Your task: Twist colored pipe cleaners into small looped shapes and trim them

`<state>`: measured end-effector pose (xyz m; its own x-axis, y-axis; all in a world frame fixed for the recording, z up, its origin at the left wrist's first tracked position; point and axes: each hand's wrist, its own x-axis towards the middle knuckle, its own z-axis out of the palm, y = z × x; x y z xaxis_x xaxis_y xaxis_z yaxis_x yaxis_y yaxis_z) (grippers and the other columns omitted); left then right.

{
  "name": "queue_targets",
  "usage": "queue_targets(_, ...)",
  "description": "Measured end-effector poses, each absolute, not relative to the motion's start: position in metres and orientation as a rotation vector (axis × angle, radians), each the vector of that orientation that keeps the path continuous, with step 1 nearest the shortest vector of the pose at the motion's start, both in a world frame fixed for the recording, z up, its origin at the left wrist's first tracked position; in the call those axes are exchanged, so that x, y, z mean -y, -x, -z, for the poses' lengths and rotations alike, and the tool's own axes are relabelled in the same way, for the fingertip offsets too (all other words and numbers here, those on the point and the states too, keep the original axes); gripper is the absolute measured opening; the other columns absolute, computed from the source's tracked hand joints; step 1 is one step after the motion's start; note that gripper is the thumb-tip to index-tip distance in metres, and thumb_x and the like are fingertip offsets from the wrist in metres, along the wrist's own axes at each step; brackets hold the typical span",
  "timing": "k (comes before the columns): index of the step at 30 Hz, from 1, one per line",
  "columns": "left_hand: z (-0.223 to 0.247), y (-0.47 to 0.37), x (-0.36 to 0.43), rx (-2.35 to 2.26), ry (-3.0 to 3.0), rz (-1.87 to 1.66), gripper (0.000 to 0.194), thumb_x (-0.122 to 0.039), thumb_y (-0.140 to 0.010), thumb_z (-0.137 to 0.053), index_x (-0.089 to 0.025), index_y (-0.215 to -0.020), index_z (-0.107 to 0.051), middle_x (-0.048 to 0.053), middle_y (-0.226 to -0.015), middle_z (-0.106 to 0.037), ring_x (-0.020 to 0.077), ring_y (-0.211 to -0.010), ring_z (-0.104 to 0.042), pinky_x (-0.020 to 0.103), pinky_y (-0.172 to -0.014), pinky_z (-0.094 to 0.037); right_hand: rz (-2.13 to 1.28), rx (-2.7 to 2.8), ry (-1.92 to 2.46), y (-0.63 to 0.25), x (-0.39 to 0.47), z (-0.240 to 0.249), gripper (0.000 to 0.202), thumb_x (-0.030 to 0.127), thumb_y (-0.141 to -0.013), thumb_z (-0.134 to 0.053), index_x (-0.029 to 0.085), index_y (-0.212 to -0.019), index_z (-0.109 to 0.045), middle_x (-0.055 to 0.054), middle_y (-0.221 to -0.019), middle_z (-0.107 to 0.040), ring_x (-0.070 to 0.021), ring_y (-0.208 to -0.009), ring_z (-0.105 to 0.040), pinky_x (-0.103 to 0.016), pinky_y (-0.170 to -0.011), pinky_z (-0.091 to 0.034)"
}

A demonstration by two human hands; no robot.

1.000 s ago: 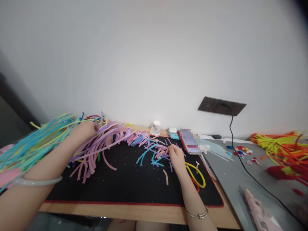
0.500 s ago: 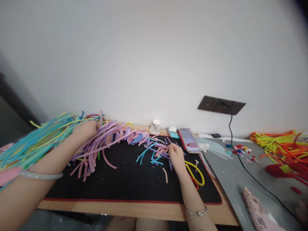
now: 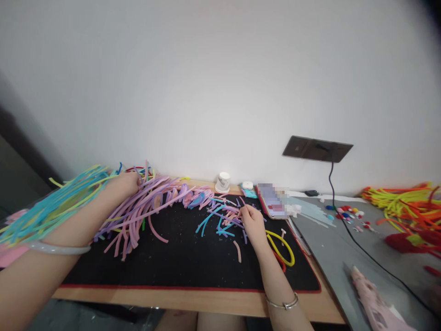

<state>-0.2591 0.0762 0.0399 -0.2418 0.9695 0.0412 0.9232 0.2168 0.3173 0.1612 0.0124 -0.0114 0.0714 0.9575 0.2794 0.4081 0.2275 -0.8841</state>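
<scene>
My left hand [image 3: 130, 184] reaches into the far side of a large heap of pipe cleaners, between the blue and yellow ones [image 3: 74, 195] and the pink and purple ones [image 3: 138, 220]. Its fingers are curled, and what they grip is hidden. At the mat's right part, my right hand [image 3: 250, 220] is closed, fingertips pinched together beside short purple, pink and blue pieces [image 3: 225, 220]; anything between them is too small to name. Coiled pastel shapes [image 3: 188, 196] lie between the hands. A short peach piece [image 3: 237, 251] rests nearer the front.
A white cup [image 3: 223, 182], an earbud case [image 3: 247, 185] and a phone [image 3: 273, 202] line the back. Yellow loops [image 3: 291, 253] lie beside my right forearm. On the grey table [image 3: 324, 248] are pom-poms [image 3: 344, 210], orange and yellow stems [image 3: 396, 200], a pink tool [image 3: 370, 294] and a black cable [image 3: 358, 250].
The view has shifted slightly. My left hand has moved a little within the heap, and some stems near it have shifted. My right hand keeps its pinch at the small pieces.
</scene>
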Motion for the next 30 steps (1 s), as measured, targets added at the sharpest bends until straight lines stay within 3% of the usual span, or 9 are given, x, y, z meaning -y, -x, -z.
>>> queue_targets(6, -0.055, 0.253, -0.075, -2.414, -1.885, -0.147, 0.005, -0.017, -0.064, -0.060, -0.017, -0.059, -0.058, 0.003, -0.056, -0.055, 0.0225, -0.072, -0.057, 0.032, -0.076, -0.044, -0.691, 1.501, 1.328, -0.161, -0.011, 0.009, 0.029, 0.030, -0.082, -0.042, 0.019, -0.055, -0.049, 0.005, -0.045, -0.038, -0.0119, -0.047, -0.034, -0.024, -0.049, -0.026)
queue_targets(12, -0.060, 0.235, -0.070, -2.370, -1.896, -0.037, 0.012, -0.006, -0.060, -0.058, -0.017, -0.055, -0.056, 0.001, -0.051, -0.057, 0.0200, -0.067, -0.060, 0.026, -0.069, -0.043, -0.682, 1.503, 1.338, -0.162, -0.012, 0.009, 0.030, 0.031, -0.082, -0.042, 0.019, -0.055, -0.050, 0.005, -0.044, -0.038, -0.0122, -0.046, -0.036, -0.024, -0.049, -0.027)
queue_targets(25, -0.051, 0.239, -0.070, -2.370, -1.952, 0.005, 0.020, -0.017, -0.060, -0.064, -0.019, -0.046, -0.050, 0.000, -0.046, -0.049, 0.0205, -0.065, -0.056, 0.025, -0.063, -0.036, -0.688, 1.508, 1.328, -0.163, -0.013, 0.011, 0.030, 0.031, -0.082, -0.042, 0.019, -0.055, -0.050, 0.004, -0.044, -0.039, -0.0123, -0.047, -0.036, -0.024, -0.048, -0.027)
queue_targets(30, -0.055, 0.241, -0.068, -2.399, -1.944, -0.029, 0.014, -0.023, -0.064, -0.065, -0.019, -0.053, -0.057, 0.002, -0.054, -0.057, 0.0212, -0.068, -0.058, 0.025, -0.063, -0.036, -0.686, 1.508, 1.335, -0.164, -0.014, 0.012, 0.029, 0.030, -0.081, -0.042, 0.019, -0.056, -0.049, 0.005, -0.044, -0.038, -0.0120, -0.046, -0.035, -0.024, -0.049, -0.027)
